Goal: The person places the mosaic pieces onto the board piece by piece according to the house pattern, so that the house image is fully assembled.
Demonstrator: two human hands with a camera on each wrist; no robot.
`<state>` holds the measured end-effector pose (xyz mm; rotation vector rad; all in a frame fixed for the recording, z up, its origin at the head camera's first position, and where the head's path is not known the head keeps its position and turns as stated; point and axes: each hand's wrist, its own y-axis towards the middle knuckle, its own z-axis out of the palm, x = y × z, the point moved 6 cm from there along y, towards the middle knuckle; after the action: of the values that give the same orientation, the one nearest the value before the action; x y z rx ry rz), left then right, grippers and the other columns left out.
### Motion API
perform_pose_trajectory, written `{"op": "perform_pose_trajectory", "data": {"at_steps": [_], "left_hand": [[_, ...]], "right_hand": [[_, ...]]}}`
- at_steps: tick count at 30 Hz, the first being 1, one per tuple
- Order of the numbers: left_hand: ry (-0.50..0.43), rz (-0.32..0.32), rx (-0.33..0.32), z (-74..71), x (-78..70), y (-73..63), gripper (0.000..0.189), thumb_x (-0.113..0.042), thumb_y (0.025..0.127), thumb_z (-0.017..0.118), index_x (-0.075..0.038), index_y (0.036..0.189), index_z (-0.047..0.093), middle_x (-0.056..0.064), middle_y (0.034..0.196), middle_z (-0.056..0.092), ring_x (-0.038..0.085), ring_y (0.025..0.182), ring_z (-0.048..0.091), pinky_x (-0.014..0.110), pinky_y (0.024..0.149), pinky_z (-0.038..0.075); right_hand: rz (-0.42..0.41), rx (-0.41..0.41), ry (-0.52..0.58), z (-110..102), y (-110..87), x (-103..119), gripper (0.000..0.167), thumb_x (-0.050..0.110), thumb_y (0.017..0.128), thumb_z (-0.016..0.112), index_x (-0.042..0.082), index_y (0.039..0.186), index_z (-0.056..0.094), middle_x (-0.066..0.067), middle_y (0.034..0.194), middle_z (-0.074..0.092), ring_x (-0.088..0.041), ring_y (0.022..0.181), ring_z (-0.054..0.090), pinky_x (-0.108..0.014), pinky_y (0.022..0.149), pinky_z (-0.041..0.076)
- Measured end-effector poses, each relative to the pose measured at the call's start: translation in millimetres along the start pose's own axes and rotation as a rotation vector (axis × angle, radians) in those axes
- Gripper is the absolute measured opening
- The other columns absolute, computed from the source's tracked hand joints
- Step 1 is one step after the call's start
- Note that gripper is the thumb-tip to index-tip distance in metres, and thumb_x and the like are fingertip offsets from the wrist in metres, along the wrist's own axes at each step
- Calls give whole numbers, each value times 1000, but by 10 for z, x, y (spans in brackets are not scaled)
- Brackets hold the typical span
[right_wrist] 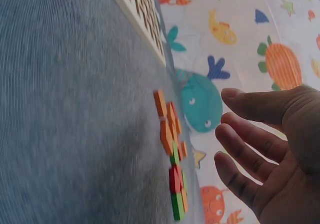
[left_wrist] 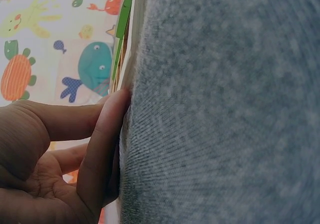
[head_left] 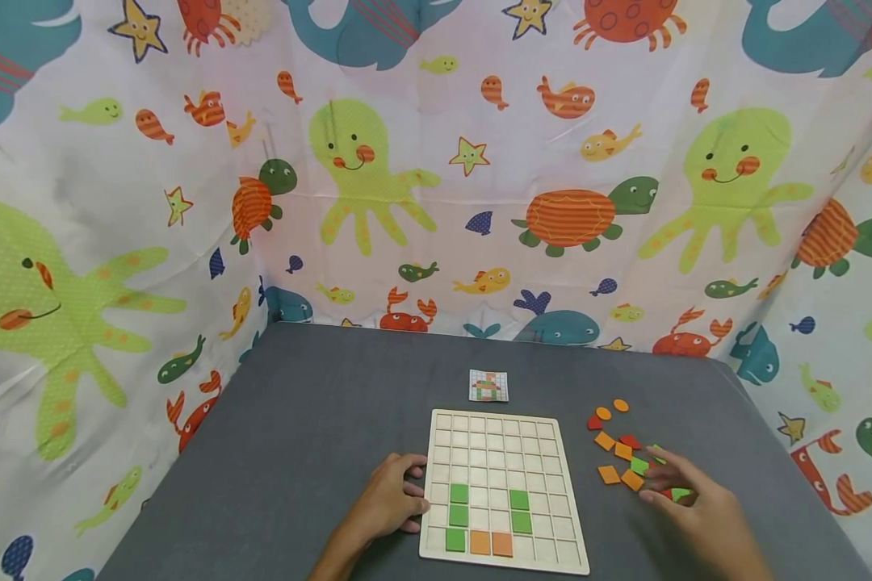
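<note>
A pale wooden grid board lies on the grey table. Green square tiles sit in its lower left and right cells, and orange square tiles in the bottom row. My left hand touches the board's left edge with its fingers; the left wrist view shows fingertips against the board's side. Over the loose tiles to the right of the board hovers my right hand, fingers loosely bent and apart, nothing visible between them. In the right wrist view the hand is above the tiles.
Behind the board lies a small pattern card with a coloured grid picture. Loose orange, red and green pieces are scattered right of the board, with orange round pieces farther back. A sea-animal-print curtain surrounds the table.
</note>
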<state>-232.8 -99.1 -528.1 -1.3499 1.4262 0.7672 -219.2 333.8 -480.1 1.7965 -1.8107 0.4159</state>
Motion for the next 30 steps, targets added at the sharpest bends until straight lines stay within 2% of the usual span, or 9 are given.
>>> {"op": "perform_pose_trajectory", "data": {"at_steps": [2,4,7,9,12,19,23,30], "left_hand": [[4,-6,-1,1,-2,2,63,13,80,80,1,139,61,13,118,53,23,94,66,37,52,64],[7,-9,0,3,-2,3,63,13,80,80,1,139,61,13,118,53,23,94,66,37,52,64],[13,-11,2,4,-4,0,63,13,80,80,1,139,61,13,117,53,23,94,66,37,52,64],[15,-9,2,5,-8,-3,62,13,80,80,1,139,61,13,117,53,23,94,66,37,52,64],[16,-8,2,4,-11,-6,62,13,80,80,1,139,61,13,117,53,23,94,66,37,53,64],[4,4,0,-3,-9,-8,63,13,80,79,2,139,61,14,118,53,23,94,66,37,52,64],[-5,8,3,-8,-10,-12,63,14,80,79,3,140,60,14,118,53,23,94,66,37,52,64],[-17,15,7,-13,-17,-11,64,14,80,79,2,140,60,14,118,54,23,94,66,38,53,64]], "right_hand": [[26,13,-15,-26,18,-74,66,22,87,89,2,143,60,-13,108,77,-8,85,69,-21,62,53],[59,39,-24,-39,43,-148,69,24,88,88,0,145,57,-18,110,76,-20,91,73,-28,67,57],[107,93,-32,-32,75,-253,74,26,89,87,-3,147,53,-25,116,73,-36,100,73,-45,77,63],[132,122,-33,-20,90,-317,76,26,88,88,-4,148,51,-28,120,71,-41,103,72,-58,82,62],[158,159,-44,0,104,-405,79,27,87,89,-4,148,50,-30,123,70,-43,106,71,-66,86,58],[201,220,-46,20,122,-560,85,35,86,89,-3,149,48,-29,127,69,-44,111,69,-71,92,52],[222,225,-49,14,138,-611,85,33,85,90,-4,149,48,-30,128,68,-48,114,67,-75,93,48],[250,212,-65,10,155,-699,84,27,84,91,-6,148,48,-32,126,68,-50,113,65,-75,94,47]]}}
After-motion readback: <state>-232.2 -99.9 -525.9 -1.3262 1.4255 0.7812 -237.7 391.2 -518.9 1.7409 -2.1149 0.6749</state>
